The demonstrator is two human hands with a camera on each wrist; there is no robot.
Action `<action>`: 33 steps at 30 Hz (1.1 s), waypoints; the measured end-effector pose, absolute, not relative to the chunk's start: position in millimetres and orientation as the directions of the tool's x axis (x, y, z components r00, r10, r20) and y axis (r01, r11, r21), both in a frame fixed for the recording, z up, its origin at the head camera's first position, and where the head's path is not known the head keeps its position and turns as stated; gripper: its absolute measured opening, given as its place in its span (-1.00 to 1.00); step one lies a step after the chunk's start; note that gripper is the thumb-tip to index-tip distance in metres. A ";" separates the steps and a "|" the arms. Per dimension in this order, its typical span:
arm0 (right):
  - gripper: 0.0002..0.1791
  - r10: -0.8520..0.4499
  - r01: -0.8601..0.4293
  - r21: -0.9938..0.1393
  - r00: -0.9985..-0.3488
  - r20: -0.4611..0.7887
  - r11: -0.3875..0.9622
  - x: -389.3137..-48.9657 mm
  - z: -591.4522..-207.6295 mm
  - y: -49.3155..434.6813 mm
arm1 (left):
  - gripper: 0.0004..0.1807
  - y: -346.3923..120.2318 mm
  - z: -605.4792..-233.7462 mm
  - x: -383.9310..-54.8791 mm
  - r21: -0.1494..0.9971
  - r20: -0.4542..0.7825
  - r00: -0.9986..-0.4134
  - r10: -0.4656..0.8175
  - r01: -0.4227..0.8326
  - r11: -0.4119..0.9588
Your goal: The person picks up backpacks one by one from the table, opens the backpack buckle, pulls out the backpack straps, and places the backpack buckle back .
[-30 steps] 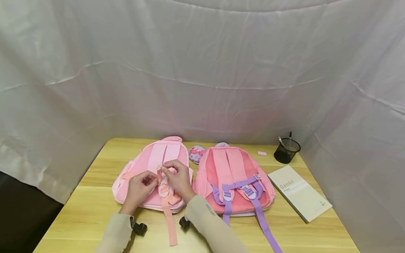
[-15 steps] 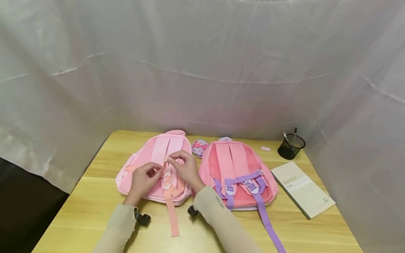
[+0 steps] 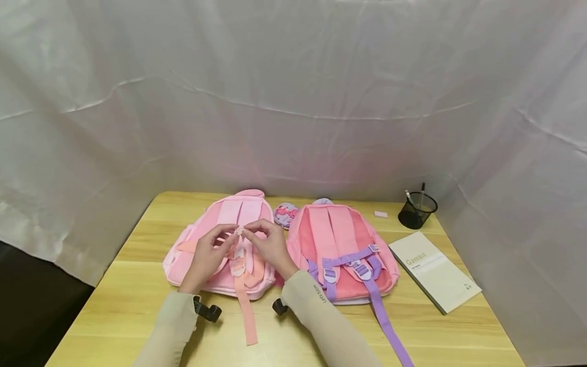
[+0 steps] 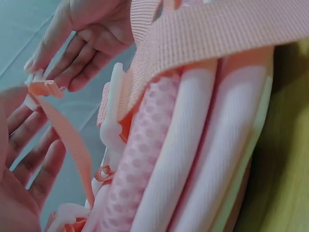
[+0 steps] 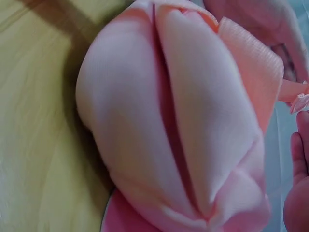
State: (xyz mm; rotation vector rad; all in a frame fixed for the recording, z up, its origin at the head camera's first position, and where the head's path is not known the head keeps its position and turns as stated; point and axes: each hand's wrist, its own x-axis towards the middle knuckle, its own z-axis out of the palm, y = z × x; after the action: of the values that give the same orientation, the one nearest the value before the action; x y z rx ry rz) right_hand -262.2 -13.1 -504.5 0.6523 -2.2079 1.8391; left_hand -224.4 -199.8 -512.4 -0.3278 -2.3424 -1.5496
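Observation:
A light pink backpack lies straps-up on the left of the table. Above its middle, a small whitish plastic buckle sits on a thin peach webbing strap. My left hand pinches the buckle end from the left, thumb against fingertip. From the other side, my right hand pinches it too, and the fingertips of both hands meet there. In the left wrist view the remaining fingers of both hands spread loosely. A white strap adjuster and a wide peach strap hang below.
A coral pink backpack with purple straps lies close on the right. Behind, between the bags, is a round patterned pouch. Farther right are a notebook, a black mesh pen cup and a small pale eraser-like block.
My left hand has moved up along the thin strap to the buckle, so its fingertips now meet my right hand's. The right hand stays at the buckle. The head view has shifted slightly.

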 end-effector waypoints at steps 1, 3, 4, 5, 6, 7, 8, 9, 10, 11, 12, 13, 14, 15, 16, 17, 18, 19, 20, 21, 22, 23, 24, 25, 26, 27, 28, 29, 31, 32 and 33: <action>-0.86 -0.210 -0.451 -0.883 -0.883 0.420 0.128 -261.1 -504.7 -13.3 | -0.70 -199.5 -513.0 -224.9 0.861 0.363 -0.932 0.014 0.341 0.378; -0.84 -0.218 -0.452 -0.883 -0.881 0.420 0.126 -258.9 -505.0 -13.4 | -0.70 -199.1 -514.5 -225.7 0.877 0.335 -0.942 0.007 0.314 0.362; -0.82 -0.222 -0.452 -0.883 -0.881 0.419 0.126 -258.9 -504.8 -13.3 | -0.70 -199.1 -515.1 -226.9 0.885 0.324 -0.946 0.006 0.305 0.351; -0.80 -0.228 -0.449 -0.885 -0.881 0.415 0.124 -259.0 -504.8 -13.1 | -0.70 -199.0 -515.7 -227.4 0.893 0.313 -0.950 0.000 0.295 0.339; -0.77 -0.237 -0.442 -0.889 -0.882 0.407 0.122 -258.7 -505.2 -13.0 | -0.71 -199.3 -516.7 -227.8 0.902 0.302 -0.953 -0.006 0.284 0.324; -0.73 -0.247 -0.432 -0.893 -0.885 0.394 0.124 -258.4 -505.8 -12.9 | -0.71 -200.0 -518.1 -228.0 0.912 0.289 -0.957 -0.012 0.272 0.307; -0.69 -0.258 -0.422 -0.898 -0.888 0.381 0.126 -258.3 -506.9 -12.8 | -0.71 -200.6 -519.5 -228.0 0.920 0.278 -0.960 -0.016 0.261 0.291; -0.66 -0.269 -0.409 -0.903 -0.891 0.365 0.130 -258.1 -508.3 -12.9 | -0.71 -201.4 -520.8 -227.6 0.929 0.269 -0.963 -0.022 0.253 0.271; -0.64 -0.280 -0.394 -0.910 -0.895 0.348 0.129 -258.1 -509.9 -13.1 | -0.70 -202.1 -522.1 -226.9 0.937 0.259 -0.966 -0.025 0.244 0.251; -0.62 -0.293 -0.380 -0.916 -0.897 0.331 0.130 -257.8 -511.3 -13.4 | -0.70 -202.6 -522.8 -226.1 0.943 0.252 -0.967 -0.030 0.239 0.232; -0.62 -0.307 -0.370 -0.920 -0.897 0.316 0.133 -257.5 -512.6 -13.8 | -0.70 -203.2 -523.7 -225.6 0.947 0.250 -0.968 -0.032 0.237 0.216; -0.62 -0.323 -0.364 -0.922 -0.895 0.306 0.136 -257.3 -513.5 -14.3 | -0.70 -203.9 -524.6 -225.1 0.950 0.248 -0.968 -0.035 0.236 0.204; -0.63 -0.338 -0.361 -0.923 -0.892 0.300 0.134 -257.1 -514.1 -14.8 | -0.70 -204.2 -525.0 -224.5 0.951 0.251 -0.967 -0.036 0.239 0.195; -0.64 -0.347 -0.358 -0.925 -0.890 0.295 0.131 -256.7 -514.1 -15.3 | -0.69 -204.3 -525.3 -224.1 0.952 0.254 -0.967 -0.035 0.243 0.187; -0.65 -0.354 -0.355 -0.926 -0.888 0.292 0.127 -256.2 -514.1 -15.7 | -0.69 -204.4 -525.8 -224.1 0.951 0.259 -0.965 -0.033 0.249 0.185; -0.66 -0.356 -0.356 -0.925 -0.888 0.292 0.130 -255.8 -513.8 -16.1 | -0.69 -204.4 -526.3 -223.9 0.950 0.266 -0.963 -0.033 0.256 0.180; -0.67 -0.355 -0.360 -0.923 -0.888 0.294 0.137 -255.4 -513.6 -16.5 | -0.69 -204.2 -527.2 -223.9 0.949 0.272 -0.962 -0.033 0.262 0.176; -0.69 -0.351 -0.364 -0.920 -0.888 0.296 0.145 -254.7 -513.4 -16.9 | -0.69 -204.1 -528.0 -224.2 0.949 0.270 -0.962 -0.032 0.260 0.181; -0.71 -0.343 -0.363 -0.920 -0.891 0.297 0.146 -254.1 -513.7 -17.1 | -0.69 -203.1 -525.7 -222.4 0.947 0.274 -0.961 -0.029 0.264 0.180; -0.73 -0.335 -0.362 -0.919 -0.895 0.296 0.157 -253.6 -513.8 -17.2 | -0.69 -201.8 -522.4 -220.1 0.948 0.273 -0.962 -0.026 0.264 0.180; -0.74 -0.328 -0.363 -0.917 -0.897 0.296 0.166 -253.1 -514.1 -17.3 | -0.69 -200.7 -519.7 -218.1 0.948 0.271 -0.962 -0.026 0.262 0.178; -0.76 -0.323 -0.364 -0.915 -0.898 0.297 0.171 -252.9 -514.5 -17.4 | -0.69 -200.3 -518.9 -217.2 0.950 0.264 -0.964 -0.027 0.256 0.179; -0.77 -0.320 -0.364 -0.915 -0.900 0.297 0.174 -252.8 -515.0 -17.5 | -0.70 -200.2 -518.9 -217.1 0.951 0.260 -0.965 -0.028 0.251 0.180; -0.77 -0.318 -0.362 -0.916 -0.900 0.297 0.171 -252.8 -515.4 -17.6 | -0.70 -200.3 -519.1 -217.2 0.952 0.257 -0.966 -0.029 0.248 0.180; -0.76 -0.315 -0.357 -0.920 -0.902 0.295 0.162 -253.2 -516.0 -17.7 | -0.70 -200.6 -519.9 -217.4 0.953 0.260 -0.965 -0.031 0.251 0.171; -0.75 -0.310 -0.353 -0.922 -0.905 0.292 0.160 -253.5 -516.4 -17.7 | -0.70 -201.8 -523.7 -219.6 0.954 0.257 -0.966 -0.033 0.248 0.166; -0.74 -0.303 -0.345 -0.927 -0.908 0.290 0.146 -253.9 -516.8 -17.5 | -0.70 -203.1 -528.2 -222.3 0.954 0.260 -0.965 -0.035 0.251 0.163; -0.74 -0.296 -0.336 -0.932 -0.911 0.286 0.133 -254.4 -517.2 -17.3 | -0.70 -204.4 -532.3 -224.7 0.954 0.262 -0.964 -0.039 0.253 0.161; -0.72 -0.280 -0.320 -0.942 -0.918 0.282 0.101 -255.0 -517.0 -16.4 | -0.70 -205.0 -534.8 -226.1 0.951 0.276 -0.960 -0.042 0.266 0.159; -0.72 -0.272 -0.313 -0.946 -0.920 0.281 0.084 -255.6 -516.7 -15.9 | -0.70 -205.1 -535.0 -226.4 0.948 0.283 -0.958 -0.044 0.272 0.166; -0.71 -0.266 -0.309 -0.948 -0.923 0.280 0.074 -256.0 -516.2 -15.4 | -0.70 -205.0 -534.6 -226.5 0.944 0.292 -0.956 -0.044 0.280 0.174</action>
State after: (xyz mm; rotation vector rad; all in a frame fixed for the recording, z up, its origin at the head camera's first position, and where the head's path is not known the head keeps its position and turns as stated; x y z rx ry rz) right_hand -256.0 -15.4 -516.2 0.6094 -2.2776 2.0258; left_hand -226.5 -205.0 -534.6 -0.2275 -2.1987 -1.8569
